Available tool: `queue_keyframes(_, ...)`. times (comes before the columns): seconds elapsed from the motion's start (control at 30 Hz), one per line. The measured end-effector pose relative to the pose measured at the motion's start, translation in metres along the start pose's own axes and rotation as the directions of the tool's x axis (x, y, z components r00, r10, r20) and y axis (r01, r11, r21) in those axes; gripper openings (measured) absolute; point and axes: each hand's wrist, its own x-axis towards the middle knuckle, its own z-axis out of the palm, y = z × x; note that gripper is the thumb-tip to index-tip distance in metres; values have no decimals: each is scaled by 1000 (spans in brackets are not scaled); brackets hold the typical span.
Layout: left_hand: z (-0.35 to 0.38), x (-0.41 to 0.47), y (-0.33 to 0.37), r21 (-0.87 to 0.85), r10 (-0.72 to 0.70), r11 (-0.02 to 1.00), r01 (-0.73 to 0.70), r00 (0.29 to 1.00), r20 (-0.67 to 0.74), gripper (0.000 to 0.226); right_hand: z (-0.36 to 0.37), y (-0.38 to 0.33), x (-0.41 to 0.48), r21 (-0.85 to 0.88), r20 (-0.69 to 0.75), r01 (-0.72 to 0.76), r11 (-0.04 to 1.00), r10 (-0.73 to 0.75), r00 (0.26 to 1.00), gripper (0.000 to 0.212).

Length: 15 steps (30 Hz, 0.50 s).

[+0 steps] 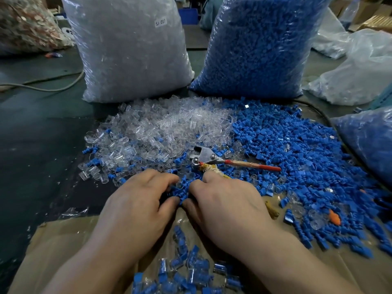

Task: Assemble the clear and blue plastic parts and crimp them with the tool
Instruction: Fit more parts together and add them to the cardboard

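The tool [209, 159] lay just past the right hand [224, 200].
It and the left hand [137, 200] curled into blue parts [178, 192] (grip unclear); red handle [254, 165] pointed right.

2 hands: left hand [135, 200], right hand [224, 200]. 1 crimp tool [209, 159]. 1 bag of clear parts [131, 49] w/ 1 label [160, 22]. 2 bags of blue parts: upright blue bag [261, 45] + side blue bag [369, 143]. 1 bag of brownish bits [25, 26]. loose clear parts [169, 126], loose blue parts [286, 141], assembled pcs [186, 272]: 1 heap each, too many to count. 1 cardboard sheet [63, 240]. 1 orange piece [334, 217].
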Motion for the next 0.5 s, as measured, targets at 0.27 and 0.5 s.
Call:
queue_keyframes(0.27, 5, 1, -3, -19, 31, 999, -31, 999, -22, 39, 1, 4, -2, 146, -64, -24, 989, 33, 997, 20)
queue_keyframes(0.5, 3, 0, 0, -42, 43, 998, -45, 998, -43, 13, 5, 14, -5, 561, -159, -61, 825, 180, 971, 18)
